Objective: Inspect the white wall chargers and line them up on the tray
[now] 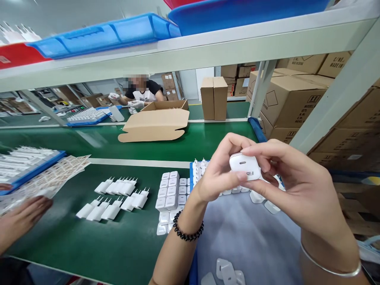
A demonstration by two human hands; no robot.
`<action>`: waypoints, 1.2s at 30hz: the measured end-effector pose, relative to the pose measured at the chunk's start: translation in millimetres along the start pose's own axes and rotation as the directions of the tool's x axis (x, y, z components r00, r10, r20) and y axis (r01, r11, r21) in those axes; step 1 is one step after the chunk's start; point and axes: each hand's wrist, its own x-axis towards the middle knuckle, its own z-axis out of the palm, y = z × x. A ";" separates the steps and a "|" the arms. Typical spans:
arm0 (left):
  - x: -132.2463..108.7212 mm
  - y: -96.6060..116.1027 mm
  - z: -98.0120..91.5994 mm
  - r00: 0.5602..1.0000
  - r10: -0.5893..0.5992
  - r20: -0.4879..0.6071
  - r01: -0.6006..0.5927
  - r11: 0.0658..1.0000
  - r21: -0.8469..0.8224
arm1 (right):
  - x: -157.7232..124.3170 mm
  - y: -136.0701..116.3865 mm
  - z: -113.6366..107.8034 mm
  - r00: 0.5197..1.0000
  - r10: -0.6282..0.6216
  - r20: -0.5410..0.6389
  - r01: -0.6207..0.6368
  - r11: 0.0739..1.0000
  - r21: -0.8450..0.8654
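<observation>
Head view: white charger (245, 166) held up above grey cloth (252, 237), port face toward camera; partial lettering on it, looks like "Fib", rest hidden. Cartons (292, 101) at right print "MADE IN CHINA". Left hand (221, 170) pinches charger's left side, thumb under. Right hand (292, 184) fingers closed over its top and right edge. More chargers (118, 196) lie in rows on green belt (89, 241).
</observation>
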 end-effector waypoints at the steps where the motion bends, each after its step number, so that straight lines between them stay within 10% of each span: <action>1: -0.1 0.4 1.2 1.000 0.010 0.022 -0.010 1.000 0.006 | -0.1 0.4 -0.2 1.000 -0.014 -0.002 0.014 1.000 -0.020; 28: 3.0 -2.1 13.7 0.920 -0.067 -0.386 0.061 0.998 -0.027 | 3.8 10.9 20.8 0.998 -0.049 -0.037 0.049 0.999 -0.002; 36: 0.2 -7.1 8.8 0.961 -0.073 -0.266 0.060 0.997 -0.056 | 9.2 9.5 12.8 0.996 -0.016 -0.093 0.021 0.999 0.048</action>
